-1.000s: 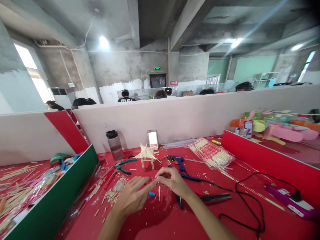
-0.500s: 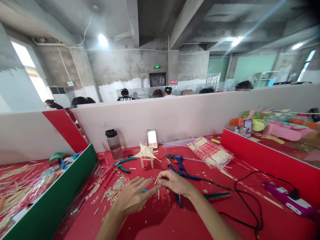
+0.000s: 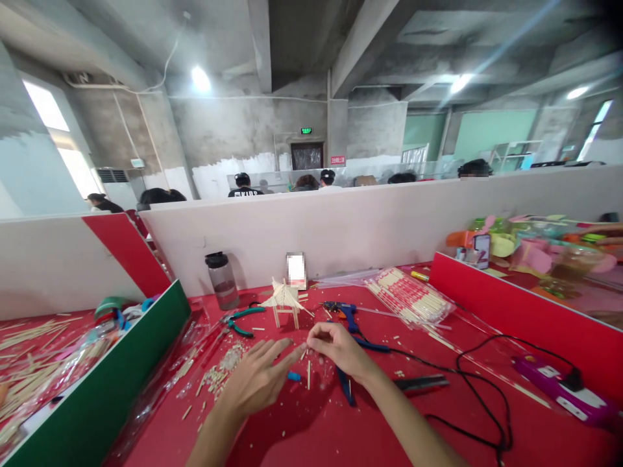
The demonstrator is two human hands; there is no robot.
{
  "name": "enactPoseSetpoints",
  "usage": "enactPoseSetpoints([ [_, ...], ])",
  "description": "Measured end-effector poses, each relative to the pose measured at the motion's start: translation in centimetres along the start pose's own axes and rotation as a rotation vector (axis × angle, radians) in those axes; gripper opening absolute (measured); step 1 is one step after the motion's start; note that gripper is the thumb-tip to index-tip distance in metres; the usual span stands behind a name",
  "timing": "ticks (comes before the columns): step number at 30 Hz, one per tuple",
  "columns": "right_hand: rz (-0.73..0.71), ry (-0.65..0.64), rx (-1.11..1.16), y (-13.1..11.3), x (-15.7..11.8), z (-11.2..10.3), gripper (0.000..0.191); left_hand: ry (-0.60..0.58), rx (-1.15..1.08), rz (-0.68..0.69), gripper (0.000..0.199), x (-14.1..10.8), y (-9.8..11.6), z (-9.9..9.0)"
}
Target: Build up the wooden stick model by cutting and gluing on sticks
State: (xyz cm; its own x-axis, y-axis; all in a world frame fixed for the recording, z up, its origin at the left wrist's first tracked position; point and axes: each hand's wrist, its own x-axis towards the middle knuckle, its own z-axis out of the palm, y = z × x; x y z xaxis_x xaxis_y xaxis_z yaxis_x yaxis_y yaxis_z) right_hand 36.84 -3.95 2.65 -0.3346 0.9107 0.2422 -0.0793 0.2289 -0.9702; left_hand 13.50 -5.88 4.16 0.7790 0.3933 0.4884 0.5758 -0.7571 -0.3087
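My left hand (image 3: 257, 379) hovers low over the red table, palm down and fingers stretched out, its index fingertip close to my right hand. The thumb and fingers of my right hand (image 3: 341, 353) are pinched together; whatever sits between them is too small to make out. Below the hands lie a small blue piece (image 3: 293, 376) and a short wooden stick (image 3: 308, 375). Blue-handled pliers (image 3: 344, 386) are partly covered by my right hand. Just beyond stands a small pavilion model (image 3: 282, 297) of thin sticks with a flared roof.
Teal pliers (image 3: 242, 319), a water bottle (image 3: 222, 282) and stick offcuts (image 3: 214, 378) are on the left. To the right are a blue glue gun (image 3: 344, 311), bagged sticks (image 3: 411, 295), a black cable (image 3: 487, 379) and a purple power strip (image 3: 559, 386). Partitions (image 3: 311, 227) enclose the table.
My left hand has drawn slightly back to the left, uncovering more of the blue piece. My right hand has risen a little, still pinched.
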Motion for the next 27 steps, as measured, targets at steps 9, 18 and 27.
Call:
enactPoseSetpoints([
  [9, 0.001, 0.110, 0.021, 0.5, 0.2, 0.2, 0.026, -0.076, -0.002, -0.013, 0.051, -0.4, 0.0, 0.8],
  [18, -0.058, 0.183, 0.022, -0.2, 0.2, -0.4, 0.019, -0.056, 0.004, 0.079, 0.050, 0.1, 0.1, 0.1],
  [27, -0.346, 0.149, -0.473, -1.3, -0.9, 0.9, 0.012, -0.025, -0.065, 0.093, 0.049, 0.5, 0.5, -0.3],
])
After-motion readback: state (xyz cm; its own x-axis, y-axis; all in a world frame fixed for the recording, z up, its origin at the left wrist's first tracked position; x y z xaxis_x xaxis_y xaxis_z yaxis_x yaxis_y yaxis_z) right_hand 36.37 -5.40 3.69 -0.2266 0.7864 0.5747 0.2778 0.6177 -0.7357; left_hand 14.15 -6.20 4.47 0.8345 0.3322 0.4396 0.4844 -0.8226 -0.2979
